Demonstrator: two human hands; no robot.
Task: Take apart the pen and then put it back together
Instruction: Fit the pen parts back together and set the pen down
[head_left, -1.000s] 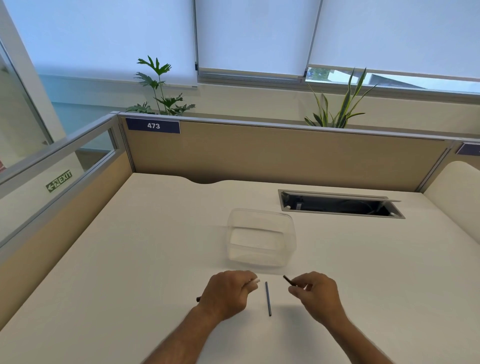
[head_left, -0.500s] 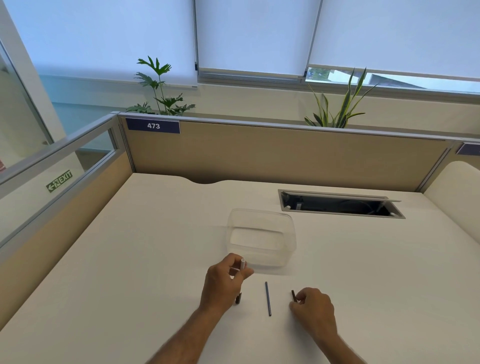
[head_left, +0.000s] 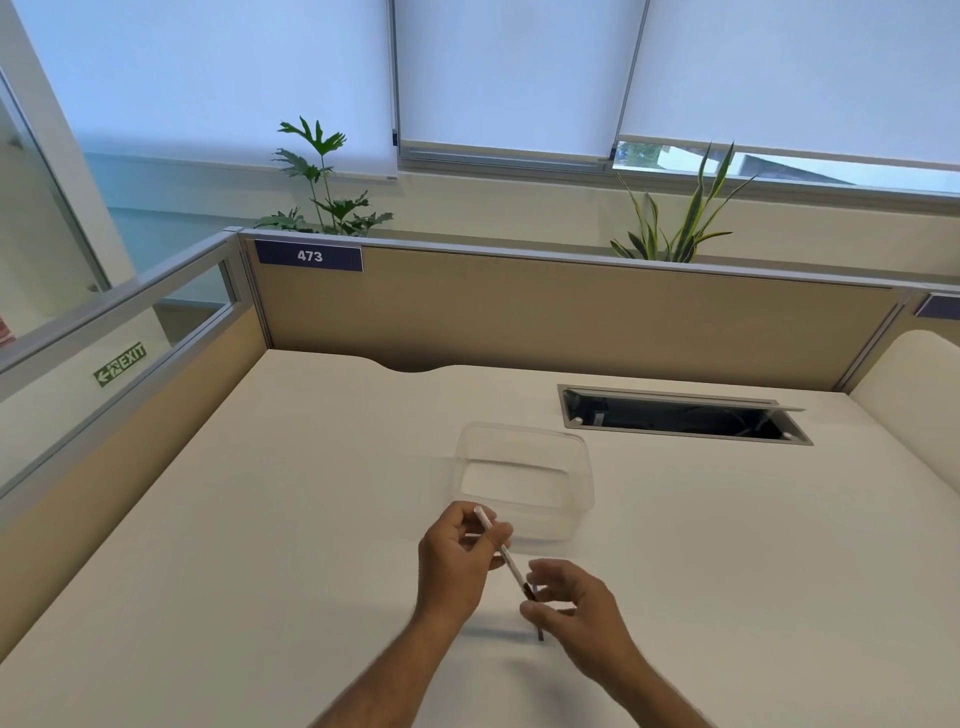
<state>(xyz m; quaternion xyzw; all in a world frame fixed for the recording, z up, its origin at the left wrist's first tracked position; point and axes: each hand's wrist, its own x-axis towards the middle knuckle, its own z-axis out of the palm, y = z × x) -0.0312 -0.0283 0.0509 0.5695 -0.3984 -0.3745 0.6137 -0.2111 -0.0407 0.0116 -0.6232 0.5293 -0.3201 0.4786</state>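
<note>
My left hand (head_left: 451, 569) grips a white pen barrel (head_left: 505, 555) near its upper end; the barrel slants down to the right above the desk. A small dark end piece (head_left: 529, 589) sits at the barrel's lower end, and the thumb and fingers of my right hand (head_left: 584, 618) close around it. A thin dark refill (head_left: 540, 635) lies on the desk, and only its near end shows from under my right hand.
A clear plastic container (head_left: 586, 467) stands just beyond my hands. An open cable slot (head_left: 680, 417) is cut into the white desk (head_left: 311, 519) at the back right. Tan partition panels (head_left: 519, 317) wall the desk's back and left sides.
My left hand has tilted the barrel so its dark end points down right. My right hand lifted off the desk and came in to that end, covering most of the refill.
</note>
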